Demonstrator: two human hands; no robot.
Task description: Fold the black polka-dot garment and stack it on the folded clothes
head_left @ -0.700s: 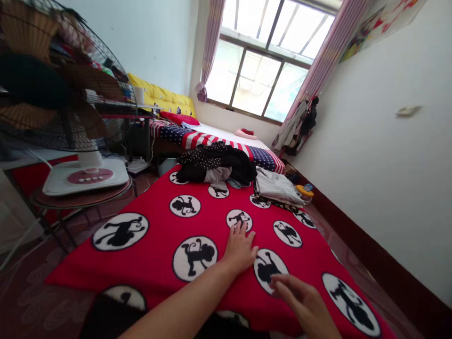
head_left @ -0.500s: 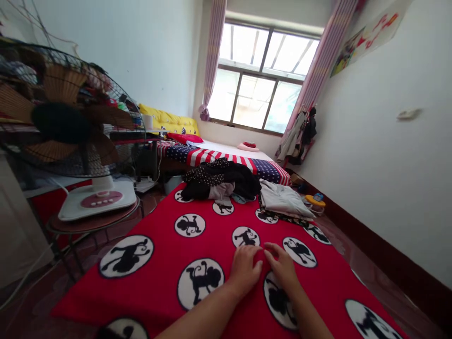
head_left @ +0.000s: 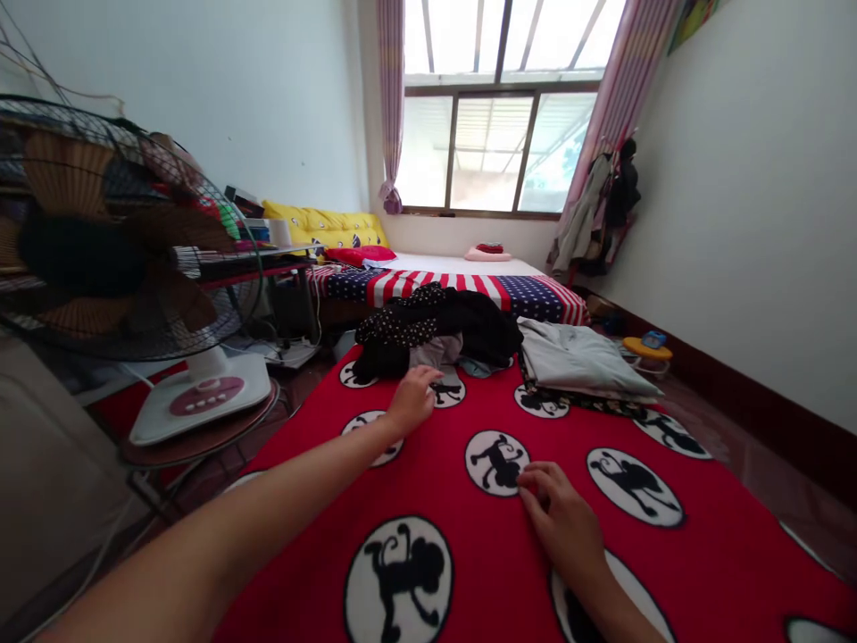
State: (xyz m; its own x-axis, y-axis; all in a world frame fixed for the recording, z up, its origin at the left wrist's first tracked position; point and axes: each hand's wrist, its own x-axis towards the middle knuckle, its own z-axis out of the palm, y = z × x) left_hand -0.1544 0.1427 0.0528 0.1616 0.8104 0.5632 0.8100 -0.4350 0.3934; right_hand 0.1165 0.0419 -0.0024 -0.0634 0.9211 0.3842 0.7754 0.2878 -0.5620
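The left hand [head_left: 411,399] is stretched far forward over the red blanket [head_left: 321,536], which is printed with black monkeys in white circles. Its fingers are loosely curled right at the near edge of a heap of dark clothes [head_left: 438,323], their tips at a pale grey piece [head_left: 428,355] sticking out of the heap. Whether they grip the cloth or only touch it cannot be told. The right hand [head_left: 561,518] lies nearer the body, palm down on the blanket with bent fingers pressing on the fabric, grasping nothing. The heap sits at the far end of the blanket, just beside a folded grey garment [head_left: 579,357] to its right. Behind them is a bed with a stars-and-stripes cover [head_left: 469,288]. A standing fan [head_left: 100,241] is on a small round bench at the left.
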